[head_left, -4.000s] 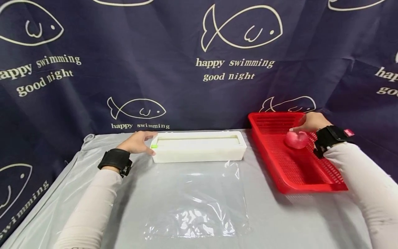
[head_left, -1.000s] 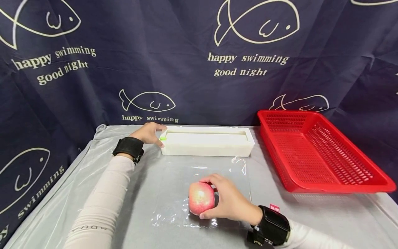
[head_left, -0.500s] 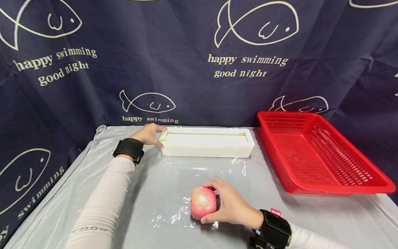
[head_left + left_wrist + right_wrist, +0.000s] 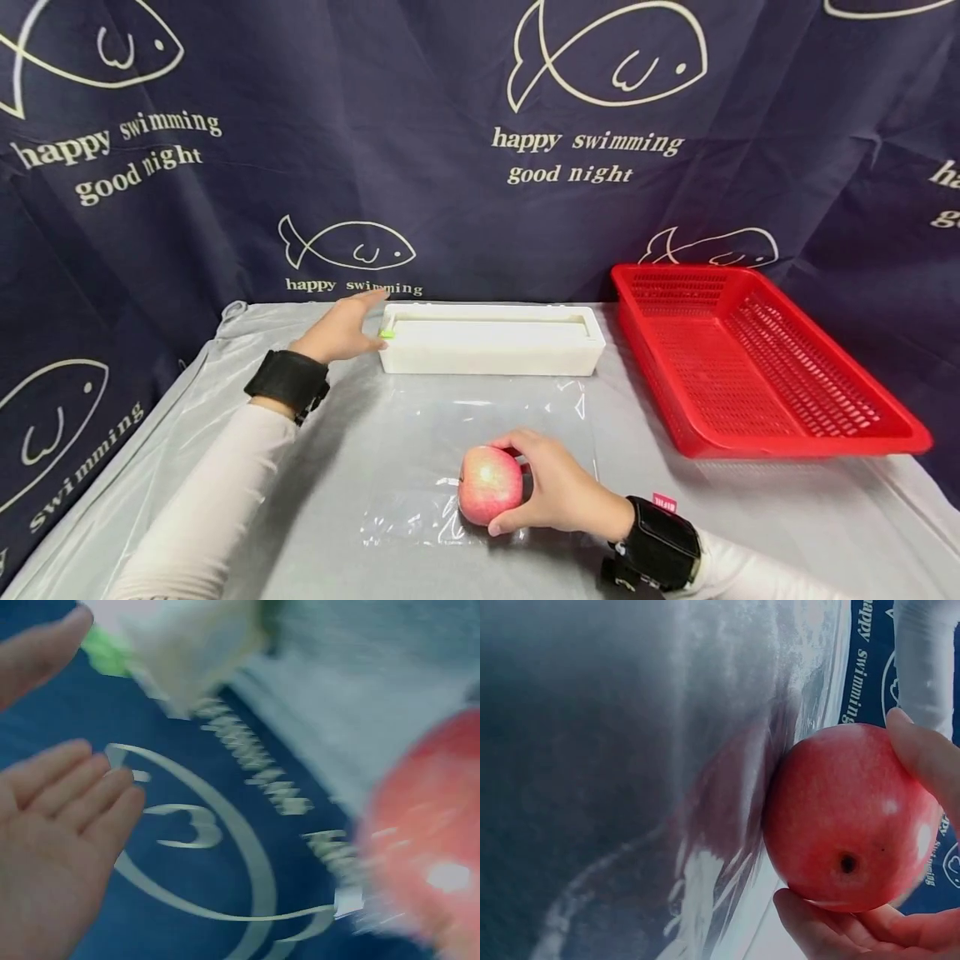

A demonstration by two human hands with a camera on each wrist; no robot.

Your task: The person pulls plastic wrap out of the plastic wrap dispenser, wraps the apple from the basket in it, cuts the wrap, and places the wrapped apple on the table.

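Note:
A red apple (image 4: 489, 486) sits on a sheet of clear plastic film (image 4: 420, 500) spread over the grey table. My right hand (image 4: 558, 492) grips it from the right, thumb on the near side and fingers on the far side. The right wrist view shows the apple (image 4: 847, 825) against the film. A long white box with a green tab (image 4: 491, 350), like a cling film dispenser, stands behind the film. My left hand (image 4: 341, 329) is at the box's left end, fingers straight and spread from the thumb. In the left wrist view that hand (image 4: 60, 817) holds nothing.
A red perforated plastic basket (image 4: 660, 400) stands on the right of the table. A dark blue cloth (image 4: 450, 167) with fish drawings hangs behind and at the sides. Grey sheeting (image 4: 322, 500) covers the table.
My right hand has brought the apple from the red basket onto the film; it stays there over the last half second. My left hand has let go of the white box and shifted left.

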